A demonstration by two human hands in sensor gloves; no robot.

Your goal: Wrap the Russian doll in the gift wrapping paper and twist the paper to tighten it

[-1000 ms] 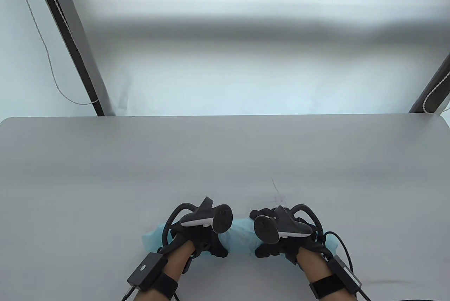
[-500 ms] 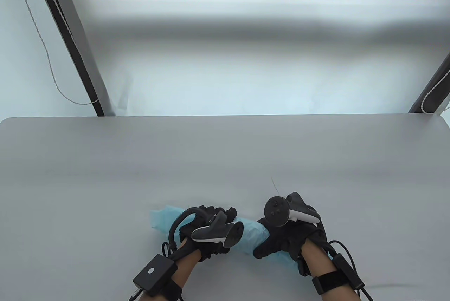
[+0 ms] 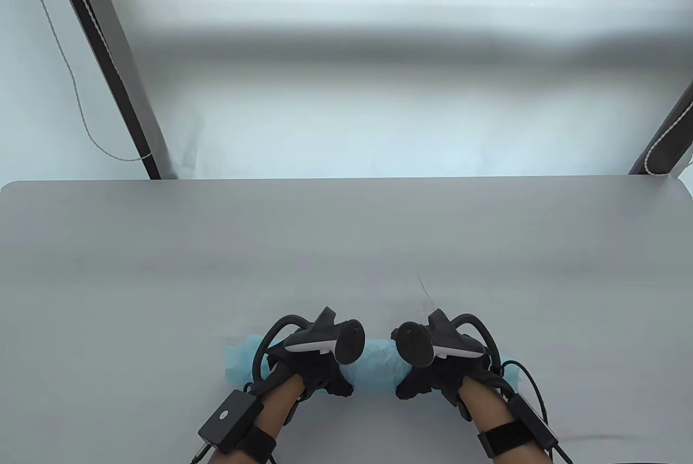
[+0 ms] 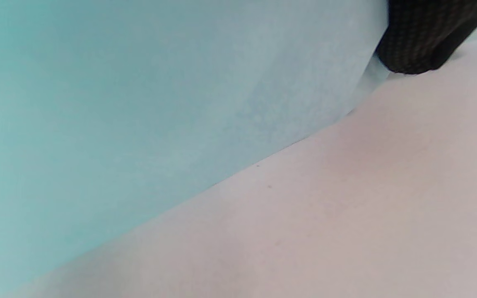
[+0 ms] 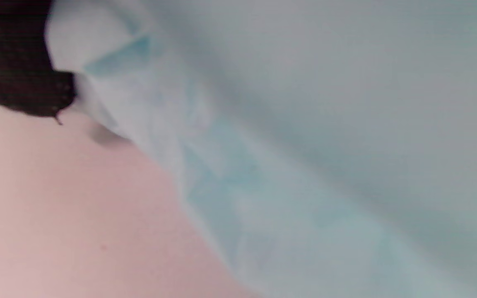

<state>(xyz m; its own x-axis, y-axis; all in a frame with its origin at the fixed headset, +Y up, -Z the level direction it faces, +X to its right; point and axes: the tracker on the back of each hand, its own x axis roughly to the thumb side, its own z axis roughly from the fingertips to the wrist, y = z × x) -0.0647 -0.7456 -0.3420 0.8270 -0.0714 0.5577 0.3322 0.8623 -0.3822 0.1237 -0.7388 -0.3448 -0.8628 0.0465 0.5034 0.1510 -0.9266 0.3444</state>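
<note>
Table view: light blue wrapping paper [image 3: 373, 369] in a rolled bundle across the near edge of the grey table [image 3: 346, 247], doll hidden inside, not visible. Left hand [image 3: 314, 372] curled round the bundle's left part, paper end sticking out past it. Right hand [image 3: 436, 374] curled round the right part, paper tip poking out beyond. Left wrist view: smooth blue sheet, one gloved fingertip [image 4: 425, 37] on it. Right wrist view: creased, blurred paper.

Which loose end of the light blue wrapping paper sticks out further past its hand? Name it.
The left end: more light blue wrapping paper shows beyond the left hand than beyond the right hand.
</note>
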